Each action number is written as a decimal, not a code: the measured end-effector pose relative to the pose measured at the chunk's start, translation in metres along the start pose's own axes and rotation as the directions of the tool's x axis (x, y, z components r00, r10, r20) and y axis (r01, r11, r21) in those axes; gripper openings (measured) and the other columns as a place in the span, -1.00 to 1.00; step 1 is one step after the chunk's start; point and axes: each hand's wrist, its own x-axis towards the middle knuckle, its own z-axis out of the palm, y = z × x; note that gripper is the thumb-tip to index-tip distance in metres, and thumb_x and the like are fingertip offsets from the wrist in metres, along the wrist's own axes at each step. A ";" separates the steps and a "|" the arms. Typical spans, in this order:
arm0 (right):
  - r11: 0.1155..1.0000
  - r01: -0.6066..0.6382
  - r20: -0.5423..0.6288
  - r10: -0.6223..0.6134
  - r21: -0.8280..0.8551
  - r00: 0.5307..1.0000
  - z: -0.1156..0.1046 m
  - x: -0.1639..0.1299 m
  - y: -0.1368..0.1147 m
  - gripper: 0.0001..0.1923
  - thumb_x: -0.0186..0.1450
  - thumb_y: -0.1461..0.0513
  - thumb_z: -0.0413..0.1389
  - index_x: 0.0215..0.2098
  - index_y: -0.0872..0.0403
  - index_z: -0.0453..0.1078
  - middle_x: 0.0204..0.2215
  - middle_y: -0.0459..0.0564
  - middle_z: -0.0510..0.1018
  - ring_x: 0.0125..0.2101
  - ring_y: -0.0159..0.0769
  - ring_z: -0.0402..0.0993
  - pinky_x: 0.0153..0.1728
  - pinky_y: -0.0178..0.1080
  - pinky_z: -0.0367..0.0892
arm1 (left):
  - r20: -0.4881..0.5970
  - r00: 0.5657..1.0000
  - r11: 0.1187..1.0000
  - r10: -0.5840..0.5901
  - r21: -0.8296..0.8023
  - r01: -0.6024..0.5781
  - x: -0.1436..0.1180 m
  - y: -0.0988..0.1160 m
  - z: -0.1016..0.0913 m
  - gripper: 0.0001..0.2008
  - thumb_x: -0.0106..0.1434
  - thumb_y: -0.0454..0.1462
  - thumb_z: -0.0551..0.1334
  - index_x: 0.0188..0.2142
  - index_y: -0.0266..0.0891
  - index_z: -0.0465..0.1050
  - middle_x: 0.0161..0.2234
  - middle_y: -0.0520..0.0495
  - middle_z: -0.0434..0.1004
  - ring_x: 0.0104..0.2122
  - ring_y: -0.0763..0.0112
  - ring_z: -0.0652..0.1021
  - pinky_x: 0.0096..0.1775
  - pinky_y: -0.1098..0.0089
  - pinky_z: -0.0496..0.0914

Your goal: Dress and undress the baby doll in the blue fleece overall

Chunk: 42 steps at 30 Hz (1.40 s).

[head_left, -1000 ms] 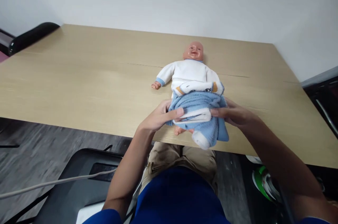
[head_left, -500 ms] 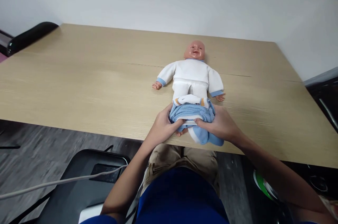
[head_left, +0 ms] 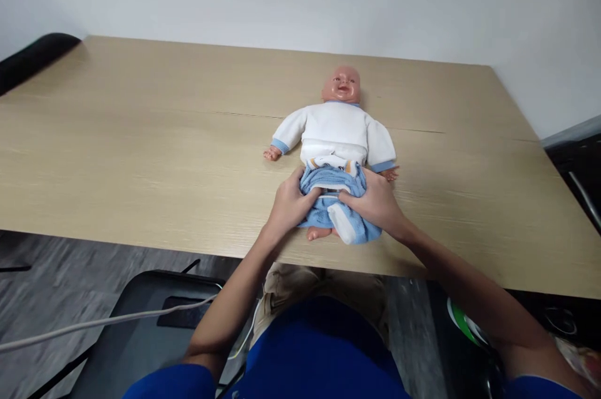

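Left hand [head_left: 290, 206] clamped on left side of blue trousers [head_left: 334, 198], bunched at hips of doll [head_left: 337, 129] lying face-up on worktop [head_left: 141, 136]. Right hand [head_left: 374, 203] clamped on right side. Step: pulling waistband up. Next: even upward tug, free bare foot [head_left: 317, 233].

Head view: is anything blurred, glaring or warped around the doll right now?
Head view: doll, blue trousers and both hands, left hand and right hand, are sharp; soft even light, no glare on the table; floor at lower left is smeared; wide-angle lens bends the table edges.
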 end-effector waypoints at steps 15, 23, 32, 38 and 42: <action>0.991 0.135 0.193 -0.131 -0.005 0.972 -0.052 -0.028 -0.063 -0.68 0.31 0.04 0.36 -0.42 -0.10 0.33 -0.50 -0.11 0.58 -0.45 -0.16 0.45 -0.30 -0.11 0.31 | 0.212 0.977 0.986 -0.015 -0.156 0.049 -0.053 0.031 -0.039 -0.52 0.47 -0.05 0.45 0.29 -0.11 0.58 0.15 -0.16 0.81 0.16 -0.08 0.74 0.17 0.04 0.56; 0.969 0.141 0.314 -0.072 -0.203 0.947 -0.018 -0.045 -0.042 -0.74 0.40 0.04 0.40 -0.25 -0.06 0.46 -0.24 0.06 0.78 -0.23 0.00 0.66 -0.16 -0.08 0.36 | 0.186 0.968 0.976 -0.165 0.175 0.133 -0.075 0.000 -0.028 -0.54 0.47 0.06 0.39 0.19 -0.10 0.47 -0.05 -0.23 0.77 0.01 -0.29 0.73 0.06 -0.11 0.54; 0.935 0.251 0.266 -0.183 -0.249 0.946 0.005 -0.063 -0.019 -0.35 0.46 0.20 0.33 0.49 0.12 0.51 0.31 0.33 0.76 0.29 0.29 0.75 0.28 0.19 0.67 | 0.159 0.985 0.969 0.073 0.223 -0.108 -0.073 -0.043 -0.001 -0.69 0.43 -0.19 0.44 0.05 -0.10 0.40 0.05 -0.25 0.65 0.18 -0.20 0.62 0.27 -0.22 0.54; 0.971 0.200 0.316 -0.151 -0.128 0.937 0.004 -0.062 -0.012 -0.16 0.47 0.13 0.34 0.65 0.17 0.40 0.45 0.38 0.72 0.39 0.35 0.74 0.39 0.26 0.65 | 0.023 0.990 0.987 0.143 -0.078 -0.140 -0.074 -0.060 0.018 -0.54 0.47 -0.20 0.39 0.30 -0.14 0.41 0.23 -0.34 0.70 0.26 -0.18 0.67 0.34 -0.20 0.56; 0.983 0.180 0.261 -0.184 0.042 0.948 0.004 -0.048 -0.003 -0.27 0.36 0.13 0.43 0.47 0.04 0.54 0.27 0.22 0.83 0.20 0.26 0.83 0.26 0.17 0.68 | -0.057 0.972 0.961 0.228 -0.144 -0.234 -0.063 -0.066 0.017 -0.60 0.56 -0.22 0.33 0.33 -0.15 0.46 0.21 -0.28 0.75 0.18 0.00 0.73 0.28 -0.03 0.61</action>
